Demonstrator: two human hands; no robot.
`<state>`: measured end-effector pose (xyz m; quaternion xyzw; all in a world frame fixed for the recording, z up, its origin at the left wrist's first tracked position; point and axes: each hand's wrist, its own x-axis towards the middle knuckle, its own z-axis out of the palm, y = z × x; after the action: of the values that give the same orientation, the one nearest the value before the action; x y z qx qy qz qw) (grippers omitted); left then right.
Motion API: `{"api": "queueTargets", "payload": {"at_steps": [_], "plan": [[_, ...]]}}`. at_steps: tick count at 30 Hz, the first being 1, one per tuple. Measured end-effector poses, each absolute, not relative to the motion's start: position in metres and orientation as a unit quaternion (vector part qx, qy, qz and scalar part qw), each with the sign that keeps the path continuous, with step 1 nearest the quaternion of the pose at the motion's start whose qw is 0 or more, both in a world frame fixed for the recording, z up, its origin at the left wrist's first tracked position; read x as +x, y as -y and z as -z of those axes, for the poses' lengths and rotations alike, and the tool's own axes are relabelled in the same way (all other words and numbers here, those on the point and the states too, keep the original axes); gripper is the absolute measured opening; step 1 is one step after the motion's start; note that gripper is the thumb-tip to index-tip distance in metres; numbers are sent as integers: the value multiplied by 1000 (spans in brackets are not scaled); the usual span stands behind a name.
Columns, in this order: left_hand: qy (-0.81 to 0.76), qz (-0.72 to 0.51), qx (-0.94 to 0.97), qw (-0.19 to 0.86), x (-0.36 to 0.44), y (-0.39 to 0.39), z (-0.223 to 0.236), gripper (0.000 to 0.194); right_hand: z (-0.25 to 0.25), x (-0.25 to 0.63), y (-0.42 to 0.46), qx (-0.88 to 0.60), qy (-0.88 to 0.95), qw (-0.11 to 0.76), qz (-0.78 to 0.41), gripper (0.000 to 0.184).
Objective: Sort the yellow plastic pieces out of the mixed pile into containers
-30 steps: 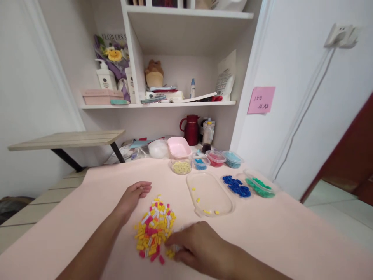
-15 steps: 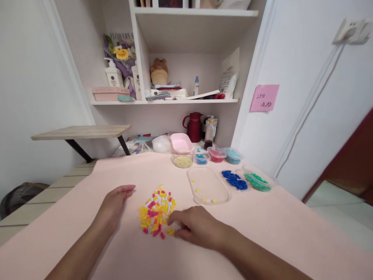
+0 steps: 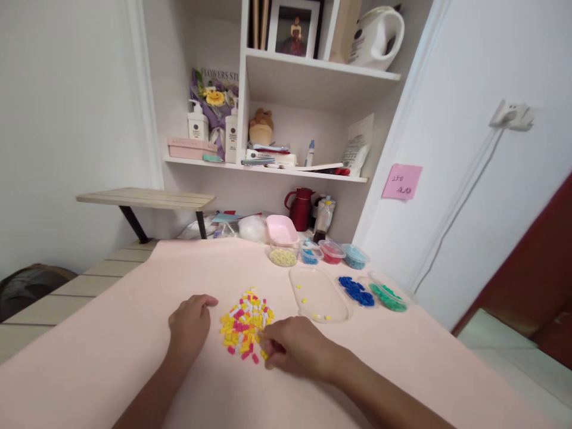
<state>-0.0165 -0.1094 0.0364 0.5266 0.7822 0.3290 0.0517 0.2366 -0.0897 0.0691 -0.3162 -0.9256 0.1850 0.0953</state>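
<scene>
A: How was handling best done?
B: Likely by keeping right hand (image 3: 300,345) low against the right side of the pieces (image 3: 241,326) on the desk (image 3: 232,399), pressing lightly.
A: Grip state?
B: Curled inward on right; could not tell parted from clamped. Likewise on left.
A: Changed since earlier?
B: Moved left hand (image 3: 190,325) nearer the pieces.

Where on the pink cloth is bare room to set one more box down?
Free cloth: left of the left hand; behind the piece pile, toward the pale-yellow container; and between the right forearm and the green container. Crowded: the far right, where small containers stand close.
</scene>
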Motion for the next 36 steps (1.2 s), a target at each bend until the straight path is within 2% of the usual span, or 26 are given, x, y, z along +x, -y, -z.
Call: {"api": "queueTargets", "payload": {"at_steps": [11, 18, 23, 28, 36], "plan": [[-799, -278, 531, 44, -9, 104, -44, 39, -60, 248, 89, -361, 894, 122, -238, 10], [-798, -288, 527, 42, -12, 105, -41, 38, -54, 242, 98, -356, 894, 157, -222, 19], [-792, -297, 531, 49, -12, 106, -42, 36, -53, 238, 98, -343, 902, 165, -202, 6], [-789, -303, 532, 54, -12, 106, -42, 36, -55, 238, 98, -331, 910, 170, -185, 13], [-781, -292, 549, 50, -15, 104, -40, 36, -59, 250, 91, -359, 863, 289, -206, 15]]}}
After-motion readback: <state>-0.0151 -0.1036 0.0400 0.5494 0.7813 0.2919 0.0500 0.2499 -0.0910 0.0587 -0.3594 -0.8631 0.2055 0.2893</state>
